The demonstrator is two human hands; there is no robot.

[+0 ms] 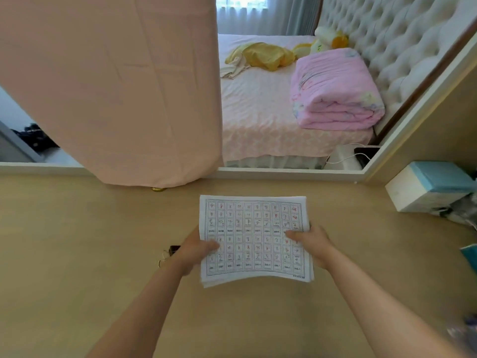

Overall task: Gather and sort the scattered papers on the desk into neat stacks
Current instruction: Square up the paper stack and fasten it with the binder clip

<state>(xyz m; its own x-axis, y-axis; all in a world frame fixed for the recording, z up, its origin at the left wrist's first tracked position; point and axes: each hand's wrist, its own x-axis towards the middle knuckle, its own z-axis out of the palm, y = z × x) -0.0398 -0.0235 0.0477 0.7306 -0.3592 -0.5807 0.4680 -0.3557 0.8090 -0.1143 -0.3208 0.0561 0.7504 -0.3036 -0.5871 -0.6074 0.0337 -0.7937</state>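
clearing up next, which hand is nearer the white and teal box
Right. The right hand grips the paper stack's right edge, below-left of the box; the left hand grips the left edge, farther off.

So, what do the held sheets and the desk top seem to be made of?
The sheets: thin white printed paper, matte; the near edge sags and several layered edges show. The desk top: pale wood-look board, probably laminate, smooth with faint grain.

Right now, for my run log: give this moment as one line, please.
left hand: grips paper stack, left edge | right hand: grips right edge | place: over desk
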